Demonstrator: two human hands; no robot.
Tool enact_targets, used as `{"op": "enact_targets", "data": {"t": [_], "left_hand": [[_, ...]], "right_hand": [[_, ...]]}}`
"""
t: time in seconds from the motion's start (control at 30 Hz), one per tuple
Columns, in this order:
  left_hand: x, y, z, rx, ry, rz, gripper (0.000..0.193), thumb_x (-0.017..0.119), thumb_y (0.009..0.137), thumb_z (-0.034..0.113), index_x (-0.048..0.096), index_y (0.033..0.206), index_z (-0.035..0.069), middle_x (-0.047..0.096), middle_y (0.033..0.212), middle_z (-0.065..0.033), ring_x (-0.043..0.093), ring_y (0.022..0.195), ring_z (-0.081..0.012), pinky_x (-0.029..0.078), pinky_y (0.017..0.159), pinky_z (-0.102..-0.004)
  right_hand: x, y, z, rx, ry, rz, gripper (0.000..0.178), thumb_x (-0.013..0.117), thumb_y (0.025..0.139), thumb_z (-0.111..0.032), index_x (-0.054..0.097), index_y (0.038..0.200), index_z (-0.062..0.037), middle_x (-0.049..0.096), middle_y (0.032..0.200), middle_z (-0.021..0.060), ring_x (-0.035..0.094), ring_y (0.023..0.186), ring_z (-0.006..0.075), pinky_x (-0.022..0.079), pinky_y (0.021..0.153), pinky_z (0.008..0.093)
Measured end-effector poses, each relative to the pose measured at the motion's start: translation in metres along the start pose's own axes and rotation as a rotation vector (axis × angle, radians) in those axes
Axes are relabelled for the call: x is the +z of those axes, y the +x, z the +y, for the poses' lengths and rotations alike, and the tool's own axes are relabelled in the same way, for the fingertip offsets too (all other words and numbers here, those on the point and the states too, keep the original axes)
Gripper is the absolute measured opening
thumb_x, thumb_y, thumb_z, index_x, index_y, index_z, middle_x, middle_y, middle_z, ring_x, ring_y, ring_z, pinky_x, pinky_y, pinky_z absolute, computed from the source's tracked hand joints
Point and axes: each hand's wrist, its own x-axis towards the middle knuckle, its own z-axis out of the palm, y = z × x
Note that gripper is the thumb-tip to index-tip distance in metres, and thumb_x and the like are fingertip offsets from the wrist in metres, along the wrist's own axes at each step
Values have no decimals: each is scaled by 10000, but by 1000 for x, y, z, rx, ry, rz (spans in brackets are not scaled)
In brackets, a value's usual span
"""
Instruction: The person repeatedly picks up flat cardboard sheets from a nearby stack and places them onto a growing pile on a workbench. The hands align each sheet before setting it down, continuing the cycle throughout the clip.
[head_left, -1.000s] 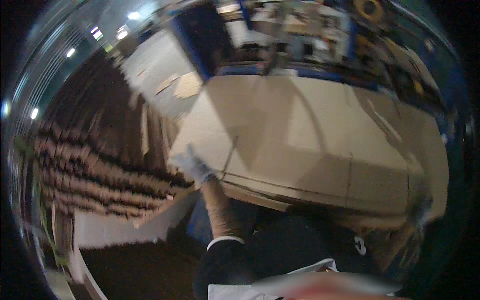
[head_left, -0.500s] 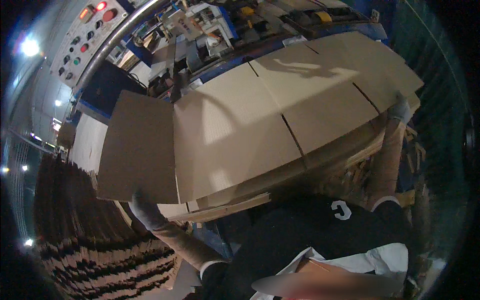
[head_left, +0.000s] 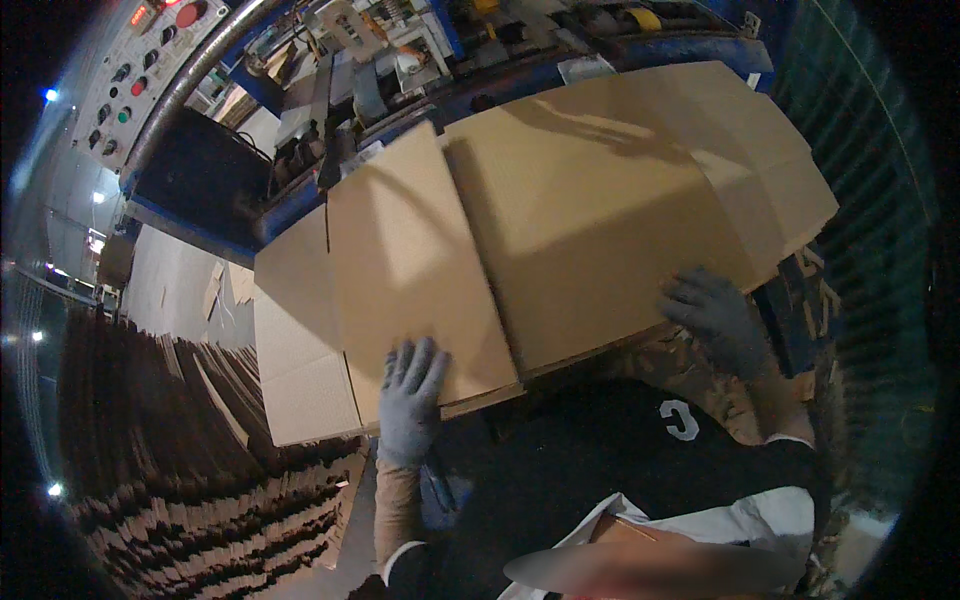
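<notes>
Cardboard now lies with panels folded over, beneath both hands

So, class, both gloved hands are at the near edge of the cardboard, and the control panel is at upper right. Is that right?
No: the head view shows the control panel at upper left. The gloved left hand and right hand are at the cardboard's near edge.

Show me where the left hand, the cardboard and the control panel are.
Left hand (head_left: 408, 415): head view, on the back of the hand.
Cardboard (head_left: 600, 230): head view, on its wide middle section.
Control panel (head_left: 137, 72): head view, mid-face.
</notes>
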Motion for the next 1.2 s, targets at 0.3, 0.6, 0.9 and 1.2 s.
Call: {"op": "enact_targets", "data": {"t": [0.3,0.6,0.9,1.2], "left_hand": [[13,40,-42,129,125,10,582,577,768,90,472,1339,127,450,1401,-147,453,1260,-355,326,1069,-512],[39,151,-122,142,156,210,637,643,769,140,439,1372,116,454,1391,-158,449,1269,-350,325,1075,-510],[58,234,-147,-332,365,482,568,635,861,232,428,1362,61,451,1380,-181,432,1268,-336,320,1074,-468],[47,32,-151,-968,204,589,619,574,828,422,477,1338,84,477,1347,-200,440,1244,-370,337,1030,-509]], "right_hand": [[1,48,60,16,-36,-53,532,681,758,-426,607,1163,-89,555,1266,141,478,1213,331,361,1037,471],[33,146,156,70,-123,82,628,588,793,-581,597,1170,-79,585,1208,153,556,1087,347,421,927,473],[44,215,158,517,-146,95,453,545,896,-404,587,1189,-61,590,1182,158,582,1013,395,456,858,514],[3,-9,125,1214,-493,444,606,573,859,-442,465,1297,-37,502,1297,202,522,1149,369,414,971,469]]}}
